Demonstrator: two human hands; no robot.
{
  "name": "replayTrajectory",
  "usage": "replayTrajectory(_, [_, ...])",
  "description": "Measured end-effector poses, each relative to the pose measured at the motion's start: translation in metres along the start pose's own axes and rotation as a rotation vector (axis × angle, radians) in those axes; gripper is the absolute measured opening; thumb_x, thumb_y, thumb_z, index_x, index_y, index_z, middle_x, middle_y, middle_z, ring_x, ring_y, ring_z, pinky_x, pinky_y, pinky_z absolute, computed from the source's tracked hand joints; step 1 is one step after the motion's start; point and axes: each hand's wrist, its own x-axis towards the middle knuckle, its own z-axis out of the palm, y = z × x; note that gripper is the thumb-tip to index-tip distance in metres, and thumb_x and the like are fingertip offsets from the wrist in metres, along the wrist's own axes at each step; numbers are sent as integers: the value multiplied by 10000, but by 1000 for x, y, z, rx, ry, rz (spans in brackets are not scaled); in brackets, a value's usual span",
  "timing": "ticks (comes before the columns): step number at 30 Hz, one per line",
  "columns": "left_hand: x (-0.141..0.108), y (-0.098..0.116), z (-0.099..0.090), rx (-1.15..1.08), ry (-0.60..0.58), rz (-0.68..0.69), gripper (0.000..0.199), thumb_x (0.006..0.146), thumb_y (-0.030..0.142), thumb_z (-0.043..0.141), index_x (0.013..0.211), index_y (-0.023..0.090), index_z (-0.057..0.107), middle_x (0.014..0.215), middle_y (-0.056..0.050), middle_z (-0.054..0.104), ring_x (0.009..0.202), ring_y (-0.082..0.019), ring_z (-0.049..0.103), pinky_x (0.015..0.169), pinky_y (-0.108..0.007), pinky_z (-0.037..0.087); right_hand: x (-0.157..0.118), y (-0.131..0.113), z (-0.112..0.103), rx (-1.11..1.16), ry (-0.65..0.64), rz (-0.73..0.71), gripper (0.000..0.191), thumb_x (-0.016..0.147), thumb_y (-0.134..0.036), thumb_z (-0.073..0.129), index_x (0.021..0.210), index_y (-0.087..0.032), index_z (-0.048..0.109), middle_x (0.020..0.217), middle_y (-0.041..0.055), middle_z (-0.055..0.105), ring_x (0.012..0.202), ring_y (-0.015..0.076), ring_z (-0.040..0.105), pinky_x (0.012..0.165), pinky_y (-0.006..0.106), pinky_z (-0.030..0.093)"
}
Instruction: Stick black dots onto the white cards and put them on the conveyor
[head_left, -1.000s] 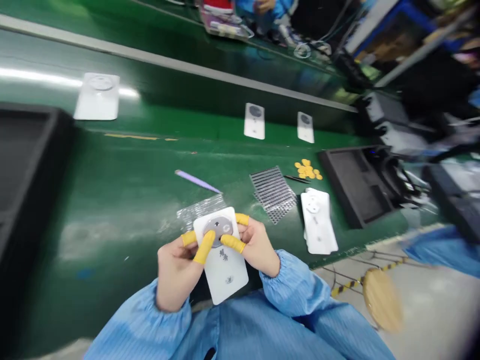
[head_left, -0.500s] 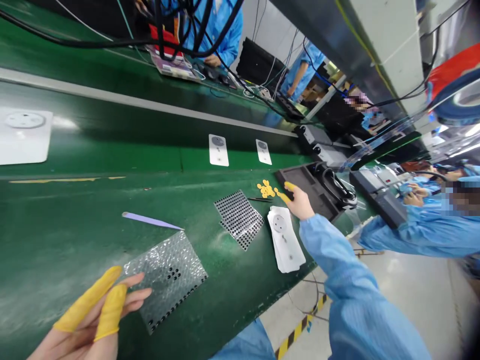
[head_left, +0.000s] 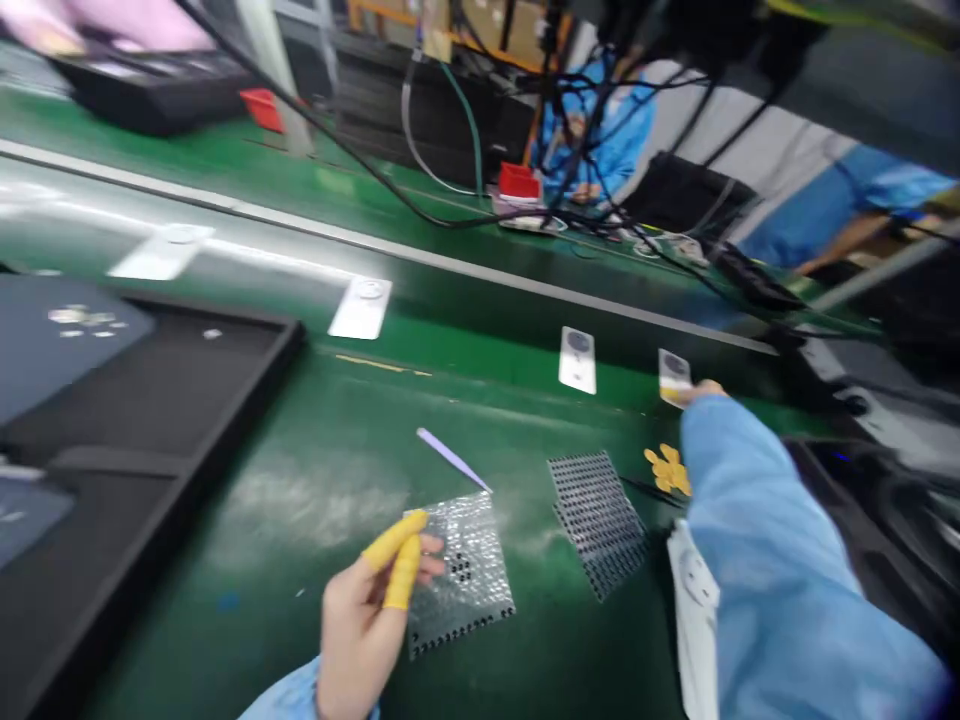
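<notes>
My left hand (head_left: 367, 610), with yellow covers on thumb and index finger, hovers over the left edge of a clear bubble-textured sheet (head_left: 480, 540) bearing small black dots. Its fingers are loosely curled, thumb and index tips close together, with nothing visible between them. At the back right, my right hand (head_left: 694, 392) has its fingers on the lower end of a white card (head_left: 674, 368) with a grey disc. A similar card (head_left: 577, 360) lies to its left. Dotted black sheets (head_left: 600, 525), yellow pieces (head_left: 666, 468) and a stack of white cards (head_left: 696, 620) lie nearer my right forearm.
Purple tweezers (head_left: 450, 455) lie behind the clear sheet. Dark tweezers (head_left: 649, 490) are beside the yellow pieces. A black tray (head_left: 247, 410) occupies the left, with white cards (head_left: 360, 308) behind it. Cables (head_left: 360, 160) hang across the back; people in blue are beyond.
The view has swung left, bringing the black tray in. My right hand has moved from beside the yellow pieces back to the white card. My left hand remains by the clear sheet.
</notes>
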Motion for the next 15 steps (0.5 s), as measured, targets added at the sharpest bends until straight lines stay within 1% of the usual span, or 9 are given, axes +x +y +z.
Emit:
replayTrajectory(2, [2,1,2,-1,-2,-26,181,810,233,613,944,145,697,800,-86,757,616,-195,718,567,-277,611,-1,-3,-7,172,-52,-25,288,919,-365,547,1163,-213,566,1206,81,573,1024,193,591,846,383,536])
replayTrajectory(5, [3,0,2,18,28,-108,238,827,308,612,960,126,687,789,-110,749,619,-197,709,599,-306,611,-7,-17,-9,451,-140,-109,282,918,-431,520,1162,-296,568,1220,86,572,1046,200,576,829,371,541])
replayTrajectory(7, [3,2,4,20,25,-151,296,845,348,597,1022,121,665,828,-122,747,679,-203,713,677,-332,610,-28,-33,-3,625,-234,-193,313,911,-508,482,1132,-311,583,1186,116,592,1023,217,607,810,372,550])
replayTrajectory(8, [4,4,6,16,15,-158,322,855,357,588,1072,125,646,890,-131,745,758,-210,719,744,-345,601,-46,-42,3,705,-299,-248,343,899,-549,466,1108,-309,593,1162,131,607,999,229,632,797,376,557])
replayTrajectory(10, [9,10,12,-12,-3,-133,411,874,354,568,1235,159,555,1128,-146,693,993,-221,682,889,-362,552,-101,-58,19,841,-462,-384,421,832,-632,483,1051,-293,605,1097,144,649,914,269,676,732,419,588])
replayTrajectory(12, [18,16,17,-40,-17,-76,542,883,349,548,1383,209,396,1329,-144,576,1135,-224,615,938,-369,519,-167,-72,35,907,-659,-542,458,770,-661,538,1047,-301,592,1048,78,690,842,252,698,665,415,607])
replayTrajectory(13, [24,18,17,-23,-12,-50,581,880,350,542,1410,211,348,1347,-148,559,1133,-229,615,914,-367,528,-197,-78,42,901,-744,-608,471,708,-676,596,1009,-314,605,968,42,710,763,238,701,577,395,603])
replayTrajectory(14, [31,20,14,53,9,-28,575,877,354,530,1401,195,356,1308,-151,589,1086,-233,639,864,-358,547,-221,-85,48,877,-805,-662,478,645,-689,641,961,-331,625,870,10,719,675,221,692,506,377,588])
replayTrajectory(15, [37,21,7,172,40,-13,527,868,358,522,1348,166,423,1214,-150,648,1009,-236,669,804,-346,561,-236,-92,53,841,-833,-699,464,585,-675,697,890,-328,648,793,-12,714,611,207,676,483,370,579])
